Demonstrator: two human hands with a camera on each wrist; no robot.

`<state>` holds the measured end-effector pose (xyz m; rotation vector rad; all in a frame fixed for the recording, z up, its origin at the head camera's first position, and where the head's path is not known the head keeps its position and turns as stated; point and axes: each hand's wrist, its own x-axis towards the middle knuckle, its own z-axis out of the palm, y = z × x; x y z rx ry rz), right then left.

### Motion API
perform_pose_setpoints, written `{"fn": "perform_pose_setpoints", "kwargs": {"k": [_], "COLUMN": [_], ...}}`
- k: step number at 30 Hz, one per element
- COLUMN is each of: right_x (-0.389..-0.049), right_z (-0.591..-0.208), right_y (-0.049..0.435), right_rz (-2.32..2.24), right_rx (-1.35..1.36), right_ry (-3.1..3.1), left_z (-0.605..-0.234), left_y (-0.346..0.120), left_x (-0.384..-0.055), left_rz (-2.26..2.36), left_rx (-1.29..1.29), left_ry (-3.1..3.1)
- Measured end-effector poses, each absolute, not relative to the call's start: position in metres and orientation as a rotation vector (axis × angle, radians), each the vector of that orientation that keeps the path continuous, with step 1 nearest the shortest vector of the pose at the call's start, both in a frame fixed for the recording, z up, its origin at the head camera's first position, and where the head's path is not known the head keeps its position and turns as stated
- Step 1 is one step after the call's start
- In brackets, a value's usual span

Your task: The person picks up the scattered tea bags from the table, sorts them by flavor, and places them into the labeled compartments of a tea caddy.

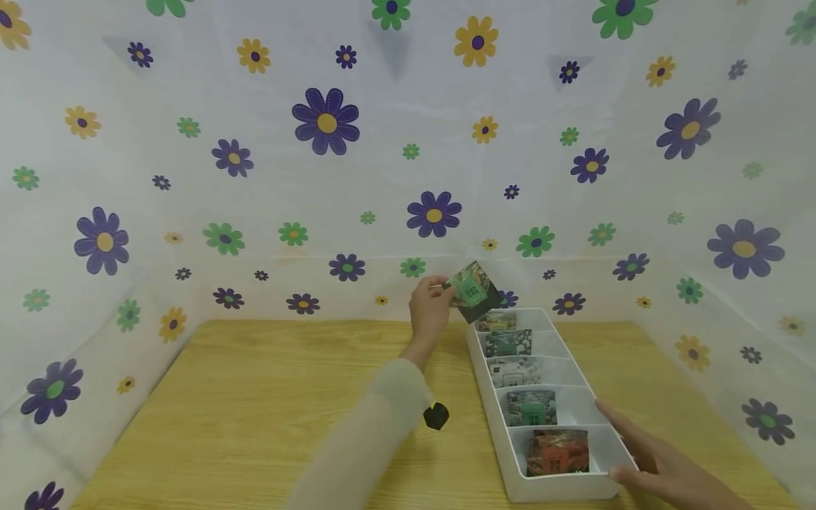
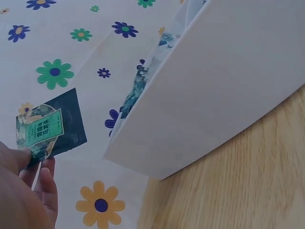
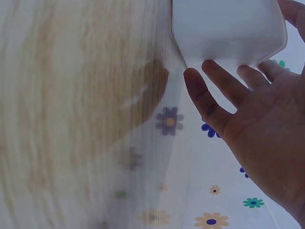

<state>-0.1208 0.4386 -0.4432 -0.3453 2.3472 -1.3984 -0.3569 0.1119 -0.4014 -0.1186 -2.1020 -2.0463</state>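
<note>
My left hand [image 1: 430, 312] pinches a dark green tea sachet [image 1: 474, 292] with a light green label, tilted in the air above the far end of a white divided tray [image 1: 500, 445]. In the left wrist view the sachet [image 2: 52, 128] shows printed characters, with the thumb across one edge. Several other sachets lean inside the tray's compartments, among them a red one [image 1: 558, 452] in the nearest and a green one [image 1: 531, 408] behind it. My right hand [image 1: 666, 460] holds the tray's near right corner, thumb at the front rim and fingers against the outer side wall.
Both the tray and my forearms are over a wood-grain table [image 1: 287, 397]. A small black hexagonal patch [image 1: 436, 416] appears beside the left sleeve [image 1: 376, 432]. White flower-printed sheeting [image 1: 382, 177] encloses the table at the back and sides.
</note>
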Motion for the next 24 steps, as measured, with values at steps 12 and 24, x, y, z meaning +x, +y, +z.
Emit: {"fn": "perform_pose_setpoints", "kwargs": {"k": [12, 24], "right_x": [-0.124, -0.125], "right_z": [-0.443, -0.443], "right_y": [0.438, 0.440], "right_rz": [-1.503, -1.435], "right_rx": [-0.362, -0.278], "right_ry": [2.188, 2.221], "left_z": [-0.421, -0.430], "left_y": [0.141, 0.150], "left_x": [-0.368, -0.364], "left_rz": [-1.902, -1.482], "left_rx": [-0.202, -0.513], "left_ry": [-2.232, -2.551]}}
